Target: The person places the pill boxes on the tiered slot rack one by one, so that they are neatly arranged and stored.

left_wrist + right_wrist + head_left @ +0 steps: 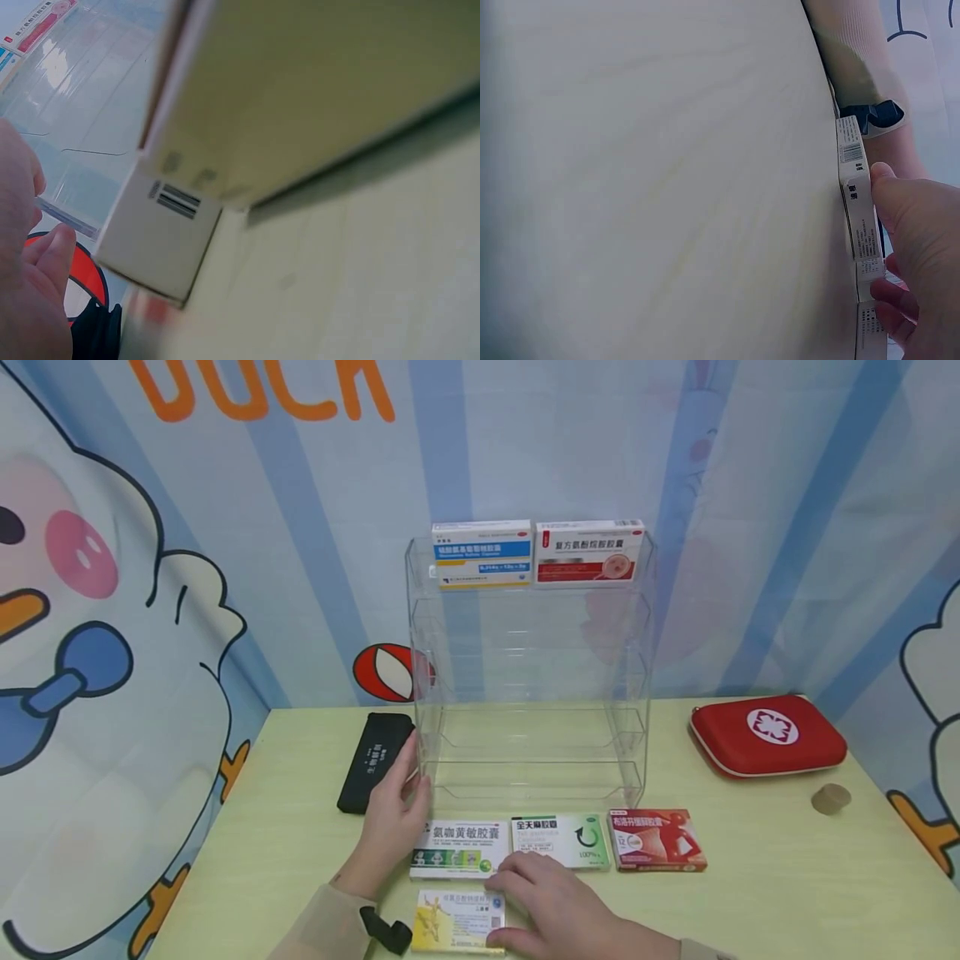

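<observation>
My left hand [392, 822] is at the lower left corner of a clear acrylic tiered rack [502, 781], fingers extended along its side, thumb apart; whether it presses the rack cannot be told. My right hand [558, 902] holds the right end of a yellow-and-white medicine box [453, 922] flat on the table, thumb near its front corner and fingers at its far edge. Behind it lie a white-and-green medicine box [459, 847], a white medicine box with a green arrow [562, 843] and a red medicine box [660, 842]. A box end with barcode [169, 225] shows in the left wrist view.
Two medicine boxes, one blue-and-white [482, 556] and one red-and-white [588, 553], stand in the rack's top tier. A black pouch [367, 768] lies left of the rack. To the right are a red zip case [772, 739] and a small brown cylinder [830, 799].
</observation>
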The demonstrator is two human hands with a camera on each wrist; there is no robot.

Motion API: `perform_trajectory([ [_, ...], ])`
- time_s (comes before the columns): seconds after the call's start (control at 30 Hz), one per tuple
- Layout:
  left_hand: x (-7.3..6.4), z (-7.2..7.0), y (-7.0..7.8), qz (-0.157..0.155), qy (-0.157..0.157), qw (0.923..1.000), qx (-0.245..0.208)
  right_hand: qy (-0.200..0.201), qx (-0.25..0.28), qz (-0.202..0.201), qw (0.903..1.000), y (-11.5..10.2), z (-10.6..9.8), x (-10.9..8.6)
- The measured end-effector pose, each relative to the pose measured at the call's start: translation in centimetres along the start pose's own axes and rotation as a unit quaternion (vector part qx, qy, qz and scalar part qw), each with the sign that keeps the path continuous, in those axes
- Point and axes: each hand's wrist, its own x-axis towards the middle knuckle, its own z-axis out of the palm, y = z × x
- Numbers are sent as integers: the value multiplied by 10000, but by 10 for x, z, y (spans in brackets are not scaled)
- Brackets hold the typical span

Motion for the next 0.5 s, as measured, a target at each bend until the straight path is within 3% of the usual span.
perform_trajectory([
  [0.3,1,-1,0,37,-37,10000,-63,-597,-87,83,9981,-5,-5,-1],
  [0.5,1,-1,0,47,-29,10000,-25,-898,333,337,9948,-8,-9,0],
])
